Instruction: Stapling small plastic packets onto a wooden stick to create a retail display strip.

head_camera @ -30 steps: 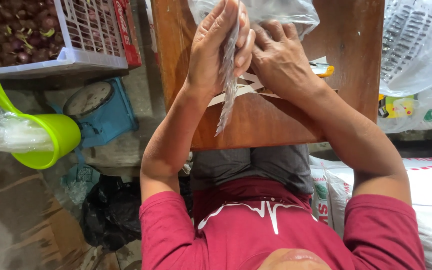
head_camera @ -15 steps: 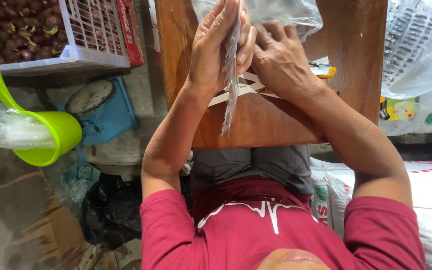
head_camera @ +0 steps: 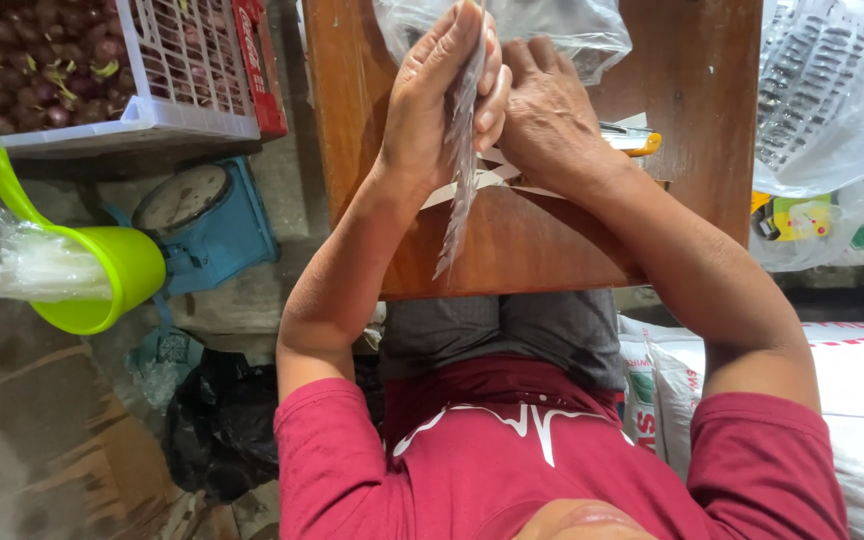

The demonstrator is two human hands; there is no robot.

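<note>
My left hand is raised over a brown wooden table. Its fingers pinch the twisted neck of a clear plastic bag. The twisted tail hangs down along my palm toward the table. My right hand is pressed against the left one, with its fingers curled on the same twisted plastic. The body of the bag lies beyond my fingertips at the table's far side. Thin white strips and a small yellow-tipped tool lie under my hands, partly hidden.
A white crate of small red onions stands at the left. Below it are a blue weighing scale and a green scoop holding clear bags. A black bag lies on the floor. White sacks and a clear bag are at the right.
</note>
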